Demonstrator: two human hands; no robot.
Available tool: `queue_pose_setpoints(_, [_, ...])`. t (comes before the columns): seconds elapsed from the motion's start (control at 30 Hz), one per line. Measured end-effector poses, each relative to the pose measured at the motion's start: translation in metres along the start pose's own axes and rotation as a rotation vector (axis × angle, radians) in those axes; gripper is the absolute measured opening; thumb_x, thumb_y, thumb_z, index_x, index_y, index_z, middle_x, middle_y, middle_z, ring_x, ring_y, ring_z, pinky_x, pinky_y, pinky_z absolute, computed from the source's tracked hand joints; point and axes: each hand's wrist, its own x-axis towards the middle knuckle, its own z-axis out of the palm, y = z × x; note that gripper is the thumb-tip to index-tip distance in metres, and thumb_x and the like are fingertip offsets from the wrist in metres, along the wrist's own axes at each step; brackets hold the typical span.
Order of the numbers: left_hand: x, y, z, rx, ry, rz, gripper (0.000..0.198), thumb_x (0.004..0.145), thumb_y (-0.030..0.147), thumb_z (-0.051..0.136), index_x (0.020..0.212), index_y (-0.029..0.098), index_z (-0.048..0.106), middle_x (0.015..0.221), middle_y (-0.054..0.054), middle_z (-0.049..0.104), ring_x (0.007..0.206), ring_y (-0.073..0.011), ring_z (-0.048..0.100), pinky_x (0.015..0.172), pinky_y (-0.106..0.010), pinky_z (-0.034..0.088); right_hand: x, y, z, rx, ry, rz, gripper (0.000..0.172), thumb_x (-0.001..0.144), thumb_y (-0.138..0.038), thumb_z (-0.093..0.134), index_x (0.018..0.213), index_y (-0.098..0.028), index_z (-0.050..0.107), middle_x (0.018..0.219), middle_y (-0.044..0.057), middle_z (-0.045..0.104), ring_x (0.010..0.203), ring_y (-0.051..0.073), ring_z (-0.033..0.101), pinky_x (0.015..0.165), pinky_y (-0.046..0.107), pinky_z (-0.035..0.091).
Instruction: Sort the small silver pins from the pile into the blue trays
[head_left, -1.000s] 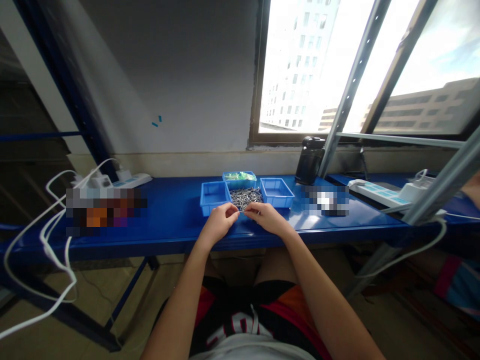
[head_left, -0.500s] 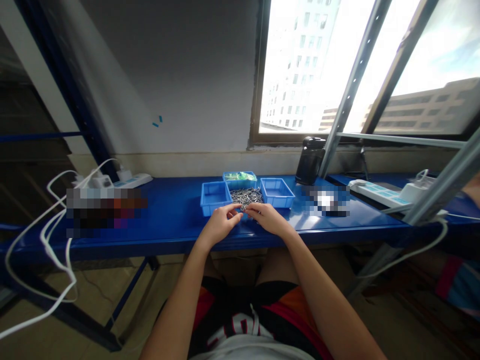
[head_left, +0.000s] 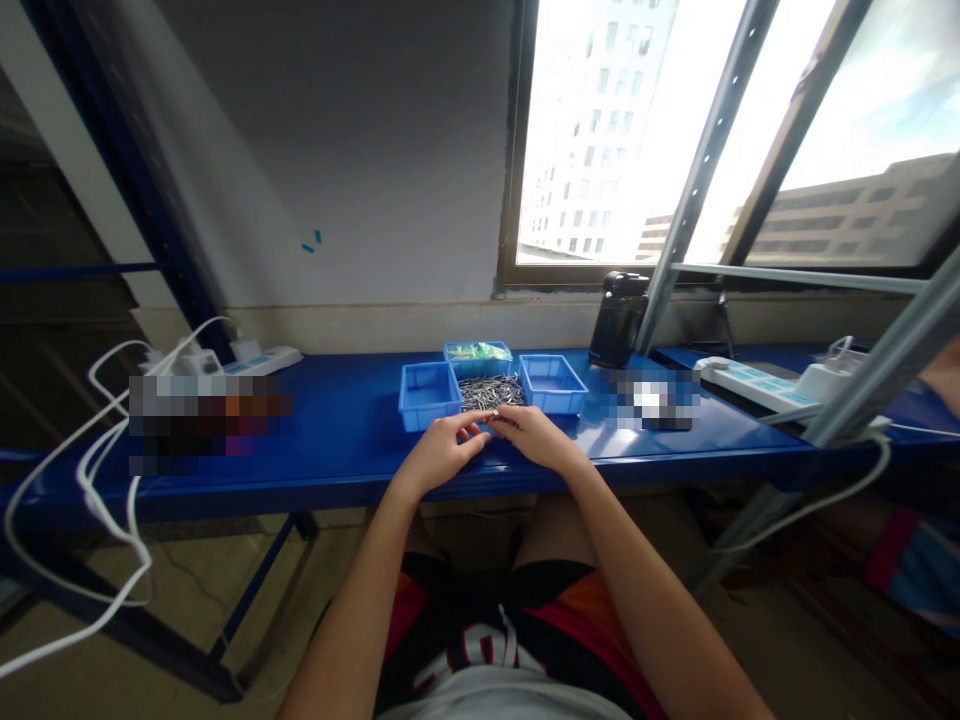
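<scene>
Meeting just before pin pile (head_left: 491, 390): left hand (head_left: 441, 455), right hand (head_left: 538, 438) | pinched or loose, cannot tell, too small | 2 bench patches (head_left: 202, 420) pixelated | shirt lettering (head_left: 454, 655) cut off, unreadable

Both bare forearms reach forward, left hand (head_left: 441, 452) and right hand (head_left: 534, 436) meeting fingertip to fingertip, fingers curled, palms down.
</scene>
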Motion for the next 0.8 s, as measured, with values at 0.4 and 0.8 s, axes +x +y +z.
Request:
queue_pose_setpoints(0.4, [0.0005,-0.0020,0.0007,0.001,0.013,0.005,0.033,0.079,0.038,0.050,0.103,0.019,0.064,0.079,-0.003,0.065,0.069,-0.0144,0.057,0.066,-0.025,0.045,0.0027,0.0033,0.0021,-0.150,-0.047,-0.104,0.015,0.082,-0.020,0.053,0.070,-0.015,0.060,0.067,0.001,0.057,0.064,0.012,0.051,0.060,0.022,0.035])
queue_pose_setpoints(0.8, [-0.0005,0.0010,0.0034,0.053,0.011,-0.010,0.022,0.078,0.034,0.048,0.086,0.018,0.062,0.070,-0.001,0.062,0.063,-0.0136,0.055,0.060,-0.023,0.043,0.0020,0.0013,0.0034,-0.170,-0.043,-0.130,0.009,0.077,-0.017,0.057,0.071,-0.016,0.063,0.071,0.001,0.059,0.065,0.012,0.051,0.060,0.022,0.035])
